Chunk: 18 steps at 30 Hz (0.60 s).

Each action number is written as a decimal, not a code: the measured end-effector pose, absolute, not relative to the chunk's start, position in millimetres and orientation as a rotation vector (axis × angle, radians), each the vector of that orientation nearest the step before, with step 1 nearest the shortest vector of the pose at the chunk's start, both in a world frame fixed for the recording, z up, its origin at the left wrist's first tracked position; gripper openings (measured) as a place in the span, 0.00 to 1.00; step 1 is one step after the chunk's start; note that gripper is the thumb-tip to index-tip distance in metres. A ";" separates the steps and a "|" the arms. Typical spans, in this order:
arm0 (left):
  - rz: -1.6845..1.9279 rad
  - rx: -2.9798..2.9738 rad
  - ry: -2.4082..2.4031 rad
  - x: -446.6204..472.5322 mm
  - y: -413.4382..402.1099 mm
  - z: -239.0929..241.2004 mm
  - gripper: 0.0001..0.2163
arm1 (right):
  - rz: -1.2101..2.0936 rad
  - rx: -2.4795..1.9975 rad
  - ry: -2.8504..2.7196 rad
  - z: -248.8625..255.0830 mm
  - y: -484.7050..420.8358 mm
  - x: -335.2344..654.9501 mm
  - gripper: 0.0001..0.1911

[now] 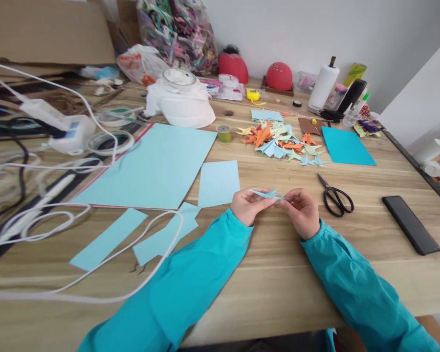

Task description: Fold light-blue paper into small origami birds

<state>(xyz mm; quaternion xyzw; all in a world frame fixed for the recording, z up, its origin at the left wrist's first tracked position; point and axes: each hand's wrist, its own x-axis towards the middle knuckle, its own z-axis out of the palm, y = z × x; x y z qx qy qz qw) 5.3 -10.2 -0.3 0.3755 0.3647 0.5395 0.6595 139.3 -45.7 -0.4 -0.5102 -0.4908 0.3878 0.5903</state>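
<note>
Between my two hands is a small light-blue folded paper crane [267, 194], held just above the wooden table. My left hand [250, 204] pinches its body between thumb and fingers. At the crane's right end, my right hand [301, 211] has thumb and fingertips pressed together on its tip. Beyond my hands lies a pile of finished paper cranes [275, 138] in orange, light blue, pale green and yellow. A light-blue paper square [219, 183] rests left of my left hand. Black-handled scissors [335, 195] lie to the right of my right hand.
A large light-blue sheet [150, 166], cut paper strips [108, 238] and looping white cables [146, 283] cover the left side. A spool [224, 134] stands mid-table. At right are a black phone [410, 225] and a teal sheet [348, 145]. Bags and red domes line the back.
</note>
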 end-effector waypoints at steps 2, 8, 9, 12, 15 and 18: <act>1.216 0.845 0.830 5.3 -10.7 0.6 0.18 | 0.876 -1.200 -1.157 -0.5 -45.6 138.9 0.13; 1.217 0.796 0.854 5.7 -11.5 2.6 0.19 | 0.708 -1.193 -1.273 -0.1 -46.6 138.4 0.07; 1.219 0.793 0.865 5.7 -11.4 2.8 0.19 | 0.662 -1.192 -1.313 -0.3 -47.0 139.1 0.06; 1.227 0.792 0.897 6.0 -10.8 3.6 0.19 | 0.485 -1.191 -1.470 -1.3 -48.7 142.7 0.04; 1.226 0.756 0.901 6.6 -11.1 5.3 0.19 | 0.312 -1.188 -1.607 -2.1 -50.3 146.6 0.05; 1.221 0.670 0.879 7.3 -12.0 6.9 0.20 | 0.216 -1.189 -1.686 -1.4 -51.6 147.5 0.07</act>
